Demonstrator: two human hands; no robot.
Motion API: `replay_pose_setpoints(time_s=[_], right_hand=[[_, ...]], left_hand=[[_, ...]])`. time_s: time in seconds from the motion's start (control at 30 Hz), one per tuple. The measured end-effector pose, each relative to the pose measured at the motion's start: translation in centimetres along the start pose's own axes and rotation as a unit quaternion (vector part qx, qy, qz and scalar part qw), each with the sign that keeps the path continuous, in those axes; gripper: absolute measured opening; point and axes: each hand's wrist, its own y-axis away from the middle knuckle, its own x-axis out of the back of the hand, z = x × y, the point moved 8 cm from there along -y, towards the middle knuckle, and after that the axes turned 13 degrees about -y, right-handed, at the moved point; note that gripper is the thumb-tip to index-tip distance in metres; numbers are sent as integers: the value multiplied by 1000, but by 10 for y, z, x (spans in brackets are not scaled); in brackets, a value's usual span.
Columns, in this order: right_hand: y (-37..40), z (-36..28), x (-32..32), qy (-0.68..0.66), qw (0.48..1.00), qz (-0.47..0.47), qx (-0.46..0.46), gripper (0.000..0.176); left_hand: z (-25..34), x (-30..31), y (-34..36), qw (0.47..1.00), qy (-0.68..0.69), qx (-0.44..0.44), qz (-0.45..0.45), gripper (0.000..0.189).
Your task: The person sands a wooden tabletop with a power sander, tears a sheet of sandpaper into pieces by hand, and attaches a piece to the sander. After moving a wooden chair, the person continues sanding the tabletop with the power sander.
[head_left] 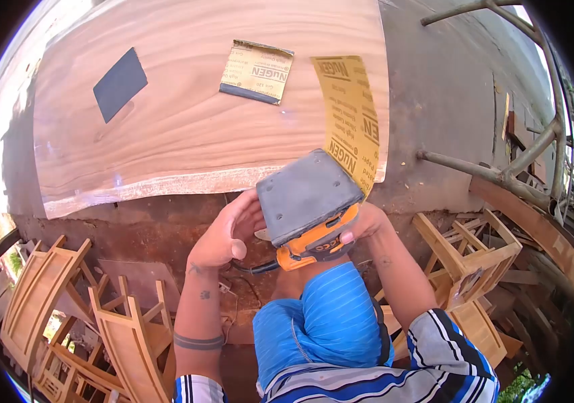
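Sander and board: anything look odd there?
The sander is upside down, its grey pad facing up rather than onto the board. The board's near edge looks ragged and pale, unlike the rest of its surface.

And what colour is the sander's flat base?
The base is dark grey, clearest in the head view.

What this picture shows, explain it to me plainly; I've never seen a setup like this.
No robot here: a camera worn on the person's head looks forward and down at two bare hands. The right hand grips an orange-and-black sander, its flat grey pad turned up. The left hand is cupped beside it; whether it touches is hard to tell. On the wood-grained board lie a dark sheet, a folded printed piece and a long printed strip, partly hidden by the sander.
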Motion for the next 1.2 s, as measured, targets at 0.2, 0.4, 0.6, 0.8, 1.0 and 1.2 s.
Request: replay_pose_setpoints(time_s=[0.2, 0.4, 0.6, 0.8, 1.0, 1.2], right_hand=[[-27, -4, 16, 7, 1000, -24, 19, 79], [-19, -25, -2, 227, 949, 56, 210, 95], [-23, -41, -15, 281, 898, 80, 330, 71], [-40, -47, 0, 181, 928, 101, 310, 56], [-32, -47, 5, 99, 947, 153, 265, 50], [-27, -46, 26, 96, 949, 184, 236, 43]], left_hand=[[0, 8, -13, 987, -41, 43, 150, 113], [16, 12, -4, 961, -53, -25, 270, 85], [33, -1, -9, 925, -137, -13, 355, 63], [46, -1, -22, 906, -207, -6, 370, 47], [50, -7, -24, 894, -256, 25, 366, 39], [46, -5, -31, 881, -301, 61, 360, 34]])
